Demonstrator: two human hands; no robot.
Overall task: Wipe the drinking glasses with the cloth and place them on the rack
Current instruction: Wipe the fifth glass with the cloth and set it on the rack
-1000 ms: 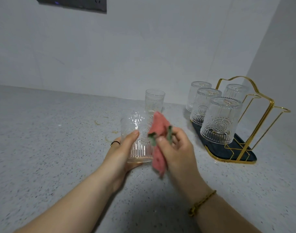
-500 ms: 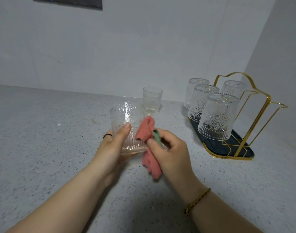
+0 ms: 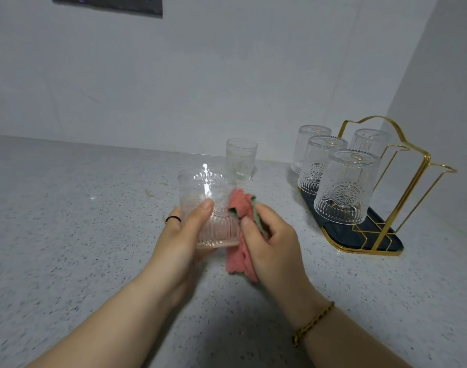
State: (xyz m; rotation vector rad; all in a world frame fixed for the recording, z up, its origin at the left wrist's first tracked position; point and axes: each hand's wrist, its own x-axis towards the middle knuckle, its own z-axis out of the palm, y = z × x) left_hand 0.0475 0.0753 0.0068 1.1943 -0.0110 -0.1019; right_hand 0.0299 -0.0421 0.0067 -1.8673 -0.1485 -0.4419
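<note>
1. Left hand (image 3: 189, 235) grips a ribbed drinking glass (image 3: 208, 205). The thumb is across the near side and the fingers are curled round the back. The glass is held upright, mouth up, above the bench (image 3: 67, 208) about mid-width.
2. Right hand (image 3: 272, 240) pinches a pink cloth (image 3: 243, 235) with a green edge between the thumb and curled fingers. The cloth is pressed against the right side of the held glass and its lower end hangs below the hand.
3. A second glass (image 3: 240, 160) stands upright and alone on the bench near the far edge, just behind the held one and apart from it.
4. Rack (image 3: 386, 239), a dark tray with a gold wire frame, sits toward the far right corner of the bench.
5. Four glasses are upside down on the rack: front glass (image 3: 343, 187), middle glass (image 3: 320, 163), back-left glass (image 3: 306, 144) and back-right glass (image 3: 370, 140). They are packed close and overlap in view.
6. There is a thin ring (image 3: 173, 219) on a left-hand finger and a braided bracelet (image 3: 312, 324) on the right wrist.
7. A dark panel (image 3: 107, 4) is on the wall at top left, cut off by the frame.
</note>
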